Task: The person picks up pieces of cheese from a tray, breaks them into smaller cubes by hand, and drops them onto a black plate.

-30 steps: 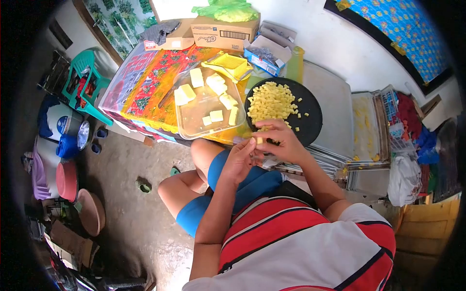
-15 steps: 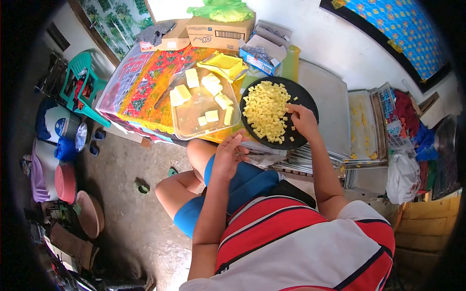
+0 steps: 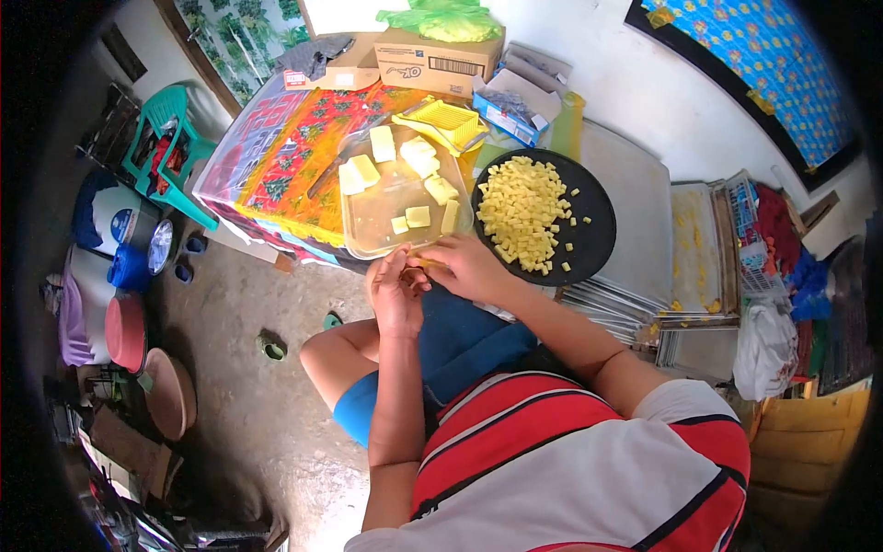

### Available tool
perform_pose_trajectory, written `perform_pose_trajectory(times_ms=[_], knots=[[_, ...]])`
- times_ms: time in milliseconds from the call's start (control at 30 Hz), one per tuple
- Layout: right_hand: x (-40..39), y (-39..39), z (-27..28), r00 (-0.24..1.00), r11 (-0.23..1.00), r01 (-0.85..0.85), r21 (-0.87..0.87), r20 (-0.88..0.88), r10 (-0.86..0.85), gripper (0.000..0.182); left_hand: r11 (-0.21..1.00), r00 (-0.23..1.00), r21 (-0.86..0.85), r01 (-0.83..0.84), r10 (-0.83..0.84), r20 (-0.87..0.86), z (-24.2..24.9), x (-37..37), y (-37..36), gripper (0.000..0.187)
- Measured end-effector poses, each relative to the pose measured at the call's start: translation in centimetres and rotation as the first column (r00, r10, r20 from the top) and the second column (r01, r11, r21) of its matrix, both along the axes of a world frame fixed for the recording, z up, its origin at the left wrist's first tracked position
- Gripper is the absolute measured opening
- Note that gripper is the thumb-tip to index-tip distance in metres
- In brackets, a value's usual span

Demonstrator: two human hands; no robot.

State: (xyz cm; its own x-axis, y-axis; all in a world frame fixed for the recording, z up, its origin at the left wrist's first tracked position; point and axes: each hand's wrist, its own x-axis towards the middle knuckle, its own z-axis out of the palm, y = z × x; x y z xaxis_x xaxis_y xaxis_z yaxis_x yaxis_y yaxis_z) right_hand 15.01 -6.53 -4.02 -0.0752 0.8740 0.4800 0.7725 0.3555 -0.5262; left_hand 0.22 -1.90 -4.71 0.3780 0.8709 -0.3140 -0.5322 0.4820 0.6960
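My left hand (image 3: 401,293) is raised over my lap with thumb and fingers pinched. My right hand (image 3: 460,265) meets it at the fingertips, its fingers also closed. Whatever they hold is too small to make out. Just beyond them lies a clear plastic container (image 3: 368,235) with several pale yellow blocks (image 3: 360,173), some large and some cut small. To the right, a round black tray (image 3: 596,216) carries a heap of small pale yellow cubes (image 3: 520,207). A few loose cubes sit apart on its right side. A knife (image 3: 322,180) rests at the container's left edge.
A yellow slotted tray (image 3: 446,120) is behind the container on the flowered tablecloth (image 3: 276,189). Cardboard boxes (image 3: 437,63) stand against the wall. Flat trays (image 3: 621,198) are stacked at the right. On the left are a green chair (image 3: 175,147) and basins (image 3: 124,333).
My right hand has left the cubes on the black tray and moved left to meet my left hand. My left hand has shifted slightly left. The whole view has shifted a little.
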Motion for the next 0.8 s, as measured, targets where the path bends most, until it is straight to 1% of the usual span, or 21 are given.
perform_pose_trajectory(times_ms=[133, 233, 333, 400, 467, 500, 567, 600, 633, 667, 733, 767, 800], knots=[[-1.4, 0.3, 0.6, 1.0, 0.999, 0.001, -0.04, -0.001, -0.001, 0.032, 0.998, 0.998, 0.031, -0.058, 0.057, 0.03, -0.9, -0.8, 0.4, 0.02], [-1.3, 0.6, 0.2, 0.999, 0.998, -0.006, -0.059, -0.05, 0.003, 0.029, 0.998, 0.997, 0.0, -0.07, 0.07, 0.044, -1.3, -0.7, 0.5, 0.018], [-0.3, 0.2, 0.8, 0.998, 0.996, 0.03, -0.09, -0.057, -0.035, 0.026, 0.998, 0.998, -0.034, -0.054, 0.055, 0.02, -1.0, -0.6, 0.4, 0.018], [2.0, -0.3, 1.6, 0.994, 0.993, 0.111, -0.045, 0.004, -0.111, 0.022, 0.999, 0.999, -0.023, -0.048, 0.048, 0.024, -1.2, -0.7, 0.4, 0.019], [5.6, -1.2, 2.2, 0.954, 0.957, 0.29, -0.03, -0.07, -0.291, 0.018, 0.999, 0.998, -0.019, -0.049, 0.049, 0.025, -1.4, -0.9, 0.4, 0.019], [7.8, -1.9, 1.5, 0.895, 0.897, 0.442, 0.008, -0.065, -0.441, 0.015, 0.999, 0.998, -0.018, -0.051, 0.052, 0.024, -1.3, -1.0, 0.4, 0.02], [11.8, -3.8, 1.7, 0.816, 0.819, 0.574, 0.008, 0.075, -0.573, 0.017, 0.999, 0.999, -0.019, -0.045, 0.046, 0.01, -1.2, -0.8, 0.5, 0.02], [13.3, -4.8, 1.6, 0.789, 0.775, 0.614, -0.149, 0.152, -0.595, 0.018, 0.999, 0.999, -0.021, -0.035, 0.035, -0.005, -1.1, -0.5, 0.5, 0.02], [14.5, -5.6, 1.4, 0.761, 0.701, 0.648, -0.297, 0.232, -0.605, 0.019, 0.999, 1.0, -0.022, -0.023, 0.023, -0.02, -1.0, -0.2, 0.4, 0.021], [15.2, -6.1, 1.1, 0.736, 0.601, 0.673, -0.431, 0.311, -0.601, 0.021, 0.999, 0.999, -0.004, 0.038, -0.038, -0.034, -0.7, 0.3, 0.3, 0.021], [15.1, -6.9, 0.7, 0.745, 0.618, 0.667, -0.417, 0.339, -0.575, 0.023, 0.986, 0.985, 0.031, 0.162, -0.159, -0.069, 0.0, 1.5, -0.3, 0.023], [15.1, -7.1, 0.5, 0.749, 0.627, 0.662, -0.41, 0.351, -0.562, 0.023, 0.971, 0.972, 0.076, 0.225, -0.217, -0.094, -0.2, 2.1, -0.5, 0.024], [15.1, -7.2, 0.2, 0.739, 0.622, 0.673, -0.4, 0.344, -0.579, 0.024, 0.956, 0.957, 0.09, 0.278, -0.268, -0.108, 0.0, 2.7, -0.8, 0.024]])
